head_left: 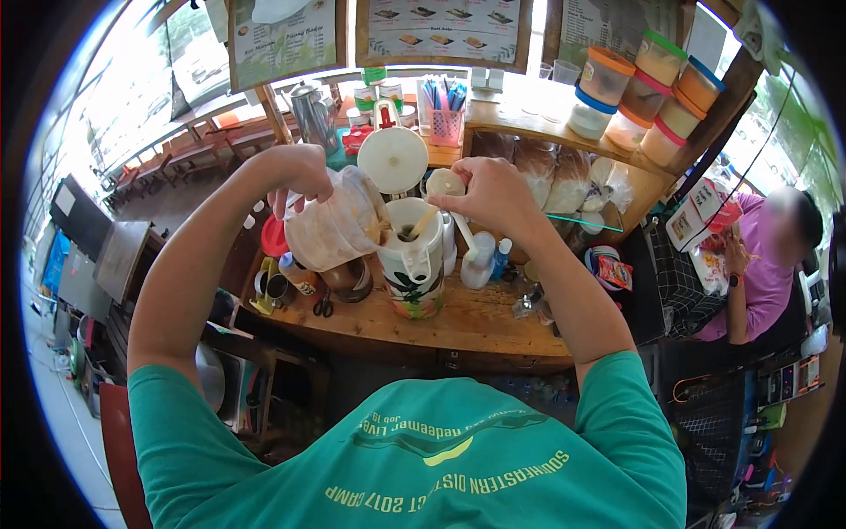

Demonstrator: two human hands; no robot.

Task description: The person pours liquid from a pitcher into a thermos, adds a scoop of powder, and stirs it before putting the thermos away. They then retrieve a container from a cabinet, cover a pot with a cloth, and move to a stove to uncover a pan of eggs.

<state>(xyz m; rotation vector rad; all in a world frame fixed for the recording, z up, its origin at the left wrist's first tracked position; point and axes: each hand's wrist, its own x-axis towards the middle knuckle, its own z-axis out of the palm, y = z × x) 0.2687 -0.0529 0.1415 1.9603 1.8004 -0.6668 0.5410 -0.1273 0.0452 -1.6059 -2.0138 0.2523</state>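
My left hand (304, 179) is closed on a cloudy plastic tub (328, 231), which is tipped sideways with its mouth at the rim of a vacuum flask (412, 295). The flask is white with a leaf pattern and stands upright. Its round white lid (393, 160) is raised at the back. My right hand (493, 189) is closed on a tan, wooden-looking stick (425, 220) that slants down into the flask's opening; its lower end is hidden inside. Close to the right fingertips is a small round cream-coloured piece (445, 182).
Scissors (323, 306), a brown-capped bottle (298, 275) and a red lid (274, 236) are left of the flask. A white bottle (478, 261) stands right of it. Stacked lidded tubs (608, 79) sit on the shelf. Another person (758, 247) is at the far right.
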